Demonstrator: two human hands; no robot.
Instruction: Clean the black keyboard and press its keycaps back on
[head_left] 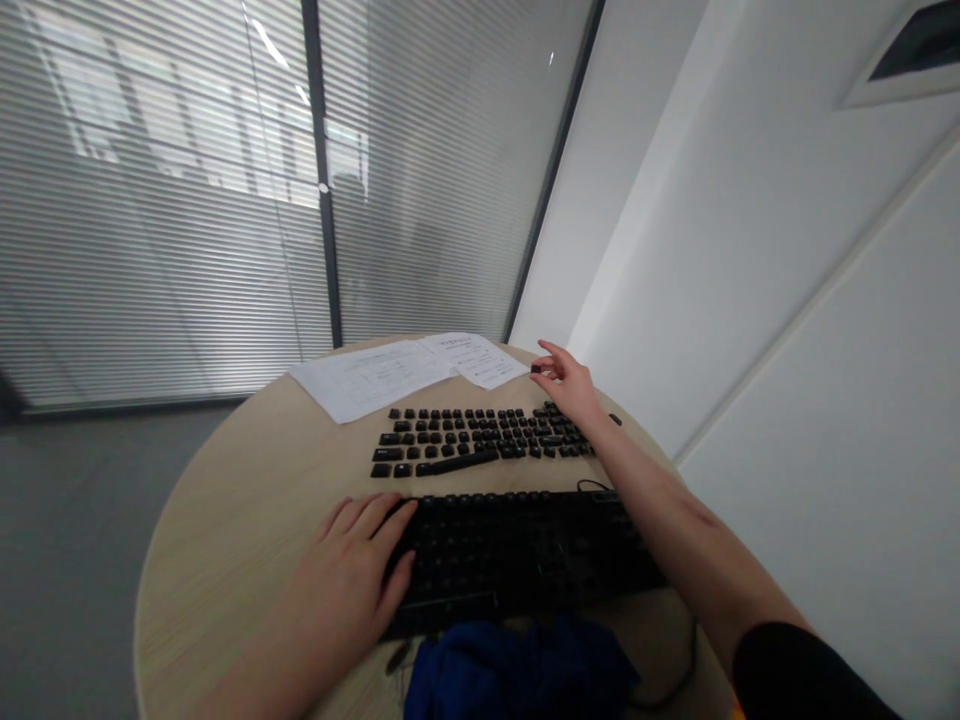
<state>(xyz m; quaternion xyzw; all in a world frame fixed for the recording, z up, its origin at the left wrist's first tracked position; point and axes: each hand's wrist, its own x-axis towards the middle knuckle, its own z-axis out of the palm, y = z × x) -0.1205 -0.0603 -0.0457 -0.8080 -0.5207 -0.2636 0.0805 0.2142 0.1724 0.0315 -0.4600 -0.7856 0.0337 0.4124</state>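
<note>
A black keyboard (517,560) lies across the near part of the table, with most of its keycaps off and a row of caps along its far edge. My left hand (352,560) rests at its left end, fingers and thumb spread over the corner. Beyond it, loose black keycaps (450,437) are laid out in rows. Above the right end of those rows, my right hand (568,383) pinches a small black keycap (535,369) between thumb and finger, the other fingers raised.
Printed paper sheets (375,378) lie at the table's far side. A blue cloth (510,675) is bunched at the near edge, beside a dark cable (679,685). The round wooden table (217,540) stands near a white wall (787,330) and a glass partition with blinds (172,230).
</note>
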